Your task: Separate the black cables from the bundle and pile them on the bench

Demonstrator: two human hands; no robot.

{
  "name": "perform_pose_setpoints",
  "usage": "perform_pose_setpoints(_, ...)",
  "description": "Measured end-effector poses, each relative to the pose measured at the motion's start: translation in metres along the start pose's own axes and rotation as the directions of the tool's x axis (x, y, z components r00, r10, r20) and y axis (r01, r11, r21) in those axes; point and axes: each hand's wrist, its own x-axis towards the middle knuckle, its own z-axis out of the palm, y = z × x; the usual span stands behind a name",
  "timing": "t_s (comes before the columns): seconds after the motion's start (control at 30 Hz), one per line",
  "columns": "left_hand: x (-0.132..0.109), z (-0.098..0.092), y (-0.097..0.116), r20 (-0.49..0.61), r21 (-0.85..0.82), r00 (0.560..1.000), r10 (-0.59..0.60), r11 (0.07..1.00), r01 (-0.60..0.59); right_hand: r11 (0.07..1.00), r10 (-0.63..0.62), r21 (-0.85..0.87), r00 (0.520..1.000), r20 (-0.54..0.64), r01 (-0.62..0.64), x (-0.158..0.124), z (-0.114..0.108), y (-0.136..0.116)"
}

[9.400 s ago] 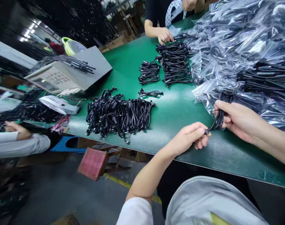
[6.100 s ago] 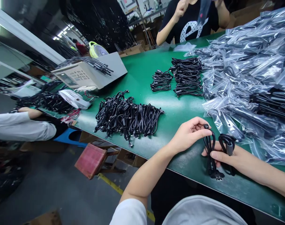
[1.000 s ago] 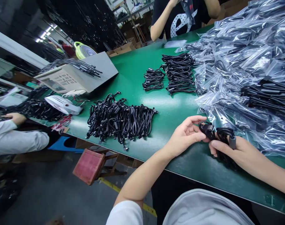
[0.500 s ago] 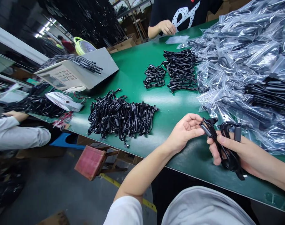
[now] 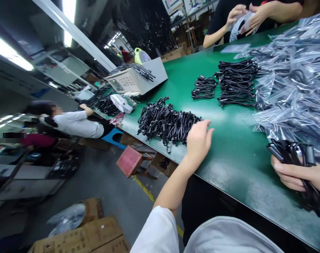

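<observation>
My left hand (image 5: 199,141) is at the right end of a pile of bundled black cables (image 5: 164,121) on the green table. Its thumb and forefinger are apart, and the other fingers are partly hidden behind the hand. I cannot tell whether it touches the cables. My right hand (image 5: 294,175), at the right edge of the view, is closed around several bundled black cables (image 5: 298,151). Farther back lie a small stack of cable bundles (image 5: 204,87) and a larger one (image 5: 237,82).
Clear plastic bags with cables (image 5: 294,88) cover the table's right side. Across the table, a person's hands (image 5: 251,21) handle something clear. At left stand a grey instrument (image 5: 139,77) and a white fan (image 5: 121,103). A red stool (image 5: 130,161) is below the table edge.
My left hand has left the cables in my right hand and moved left to the pile. My right hand still holds its cables. The view has turned left; the person opposite has raised both hands.
</observation>
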Motion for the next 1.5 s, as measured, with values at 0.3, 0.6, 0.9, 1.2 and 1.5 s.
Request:
perform_pose_setpoints(0.3, 0.017, -0.014, -0.032, 0.220, 0.627, 0.953, -0.207, 0.779, 0.024, 0.999, 0.048, 0.012, 0.997, 0.059, -0.048, -0.006, 0.009, -0.005)
perform_pose_setpoints(0.6, 0.025, -0.016, -0.038, 0.233, 0.466, 0.940, -0.251, 0.877, 0.119, 0.999, 0.013, 0.028, 0.991, 0.133, -0.017, -0.012, 0.013, -0.006)
perform_pose_setpoints(0.9, 0.021, -0.015, -0.056, 0.221, -0.025, 0.930, -0.295, 0.951, 0.307, 0.996, -0.089, 0.029, 0.969, 0.229, 0.084, -0.009, 0.009, 0.000)
perform_pose_setpoints(1.2, 0.005, -0.003, -0.030, 0.326, -0.299, 0.925, -0.197, 0.906, 0.298, 0.988, -0.132, 0.108, 0.967, 0.219, 0.111, -0.010, 0.017, -0.005)
perform_pose_setpoints(1.5, 0.013, -0.010, -0.027, 0.078, -0.298, 0.951, -0.299, 0.903, 0.308, 0.980, -0.153, 0.158, 0.971, 0.184, 0.124, -0.007, 0.017, -0.002)
